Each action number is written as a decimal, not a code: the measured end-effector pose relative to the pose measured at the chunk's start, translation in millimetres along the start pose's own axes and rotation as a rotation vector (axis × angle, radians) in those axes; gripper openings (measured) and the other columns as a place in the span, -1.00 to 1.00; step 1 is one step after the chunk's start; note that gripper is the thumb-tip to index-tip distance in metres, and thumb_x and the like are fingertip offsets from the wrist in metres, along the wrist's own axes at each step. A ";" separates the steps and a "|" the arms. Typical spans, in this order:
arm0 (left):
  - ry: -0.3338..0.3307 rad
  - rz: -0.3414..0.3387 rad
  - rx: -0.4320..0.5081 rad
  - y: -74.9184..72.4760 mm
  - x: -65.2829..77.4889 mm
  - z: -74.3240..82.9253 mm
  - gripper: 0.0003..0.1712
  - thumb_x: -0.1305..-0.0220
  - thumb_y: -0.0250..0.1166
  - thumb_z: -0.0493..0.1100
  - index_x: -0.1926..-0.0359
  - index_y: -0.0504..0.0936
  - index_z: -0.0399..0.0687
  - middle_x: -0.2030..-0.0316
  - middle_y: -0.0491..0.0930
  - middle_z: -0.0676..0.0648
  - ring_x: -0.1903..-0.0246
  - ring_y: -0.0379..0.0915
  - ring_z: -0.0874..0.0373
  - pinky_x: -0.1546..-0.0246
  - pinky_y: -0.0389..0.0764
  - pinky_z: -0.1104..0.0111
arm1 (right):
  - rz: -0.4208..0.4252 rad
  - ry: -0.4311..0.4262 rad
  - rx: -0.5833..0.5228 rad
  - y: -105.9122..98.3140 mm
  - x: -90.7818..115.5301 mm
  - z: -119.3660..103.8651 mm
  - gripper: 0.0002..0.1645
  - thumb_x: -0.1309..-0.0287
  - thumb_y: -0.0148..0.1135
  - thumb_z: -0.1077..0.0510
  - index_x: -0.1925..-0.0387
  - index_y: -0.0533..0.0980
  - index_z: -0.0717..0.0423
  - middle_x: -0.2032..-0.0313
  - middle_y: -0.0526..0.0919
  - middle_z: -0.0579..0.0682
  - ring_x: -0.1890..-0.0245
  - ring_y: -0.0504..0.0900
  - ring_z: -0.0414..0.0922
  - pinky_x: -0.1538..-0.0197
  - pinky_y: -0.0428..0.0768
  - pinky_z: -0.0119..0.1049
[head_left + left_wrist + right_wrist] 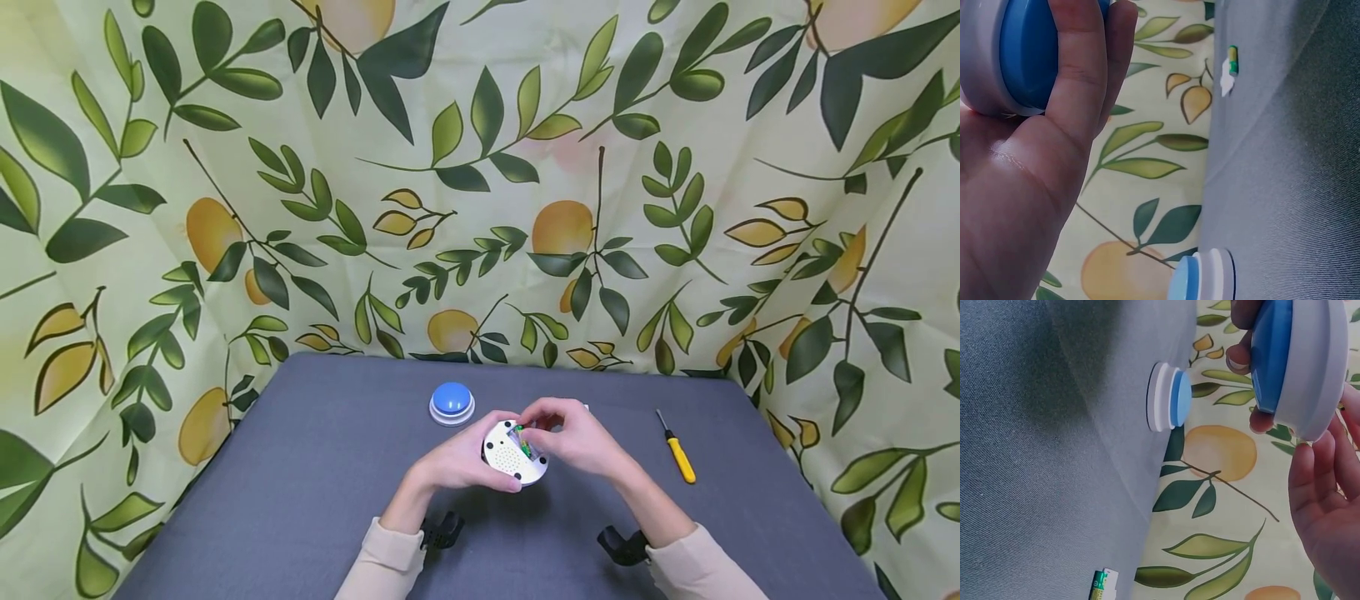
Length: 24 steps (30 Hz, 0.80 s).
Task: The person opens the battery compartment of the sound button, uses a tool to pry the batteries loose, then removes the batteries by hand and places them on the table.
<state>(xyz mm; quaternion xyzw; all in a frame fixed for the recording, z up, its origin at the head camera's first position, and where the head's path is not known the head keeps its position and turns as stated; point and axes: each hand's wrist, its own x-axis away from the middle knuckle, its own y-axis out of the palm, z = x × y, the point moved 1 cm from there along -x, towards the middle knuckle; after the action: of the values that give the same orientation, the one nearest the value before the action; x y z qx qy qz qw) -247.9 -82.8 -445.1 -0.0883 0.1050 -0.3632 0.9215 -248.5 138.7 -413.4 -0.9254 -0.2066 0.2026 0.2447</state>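
My left hand (468, 454) grips a round white push button (506, 454) with a blue top (1029, 53), held upside down above the table. Its white underside faces up, showing speaker holes, dark feet and an uncovered battery compartment with green batteries (525, 448). At that compartment, the thumb and forefinger of my right hand (573, 433) pinch a green battery, largely hidden by the fingers. The right wrist view shows this hand (1329, 481) touching the underside, but the compartment is out of sight there.
A second blue-topped button (452, 402) stands on the grey table (337, 467). A yellow-handled screwdriver (679, 454) lies to the right. Behind my right hand lie a loose green battery (1233, 60) and a small white piece (1227, 81). Leaf-patterned cloth (480, 208) rises behind the table.
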 end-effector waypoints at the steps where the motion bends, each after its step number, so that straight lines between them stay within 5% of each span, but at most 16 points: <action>1: 0.000 0.000 -0.002 -0.1 -0.1 0.2 -0.10 -0.02 0.57 -0.27 -0.36 0.32 -0.05 -0.06 0.54 -0.07 0.03 0.52 0.12 -0.01 0.52 0.35 | 0.003 0.000 -0.012 -0.8 0.4 -0.2 -0.87 -0.21 0.40 0.21 0.19 0.70 -0.01 0.29 0.69 -0.07 0.28 0.60 -0.08 0.15 0.58 -0.24; 24: -0.007 0.039 -0.024 -1.5 0.7 -2.2 -0.05 0.01 0.58 -0.26 -0.39 0.31 -0.11 -0.04 0.55 -0.04 0.02 0.49 0.14 -0.04 0.46 0.35 | 0.072 0.085 -0.069 -24.0 22.6 16.9 -0.84 -0.20 0.45 0.17 0.18 0.69 0.07 0.24 0.69 0.00 0.28 0.63 -0.07 0.19 0.62 -0.30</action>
<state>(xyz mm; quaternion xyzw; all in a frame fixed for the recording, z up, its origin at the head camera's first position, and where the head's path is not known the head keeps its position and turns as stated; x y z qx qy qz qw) -248.9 -84.7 -447.0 -0.0984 0.1077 -0.3434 0.9278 -244.5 174.9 -420.2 -0.9479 -0.1694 0.1647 0.2138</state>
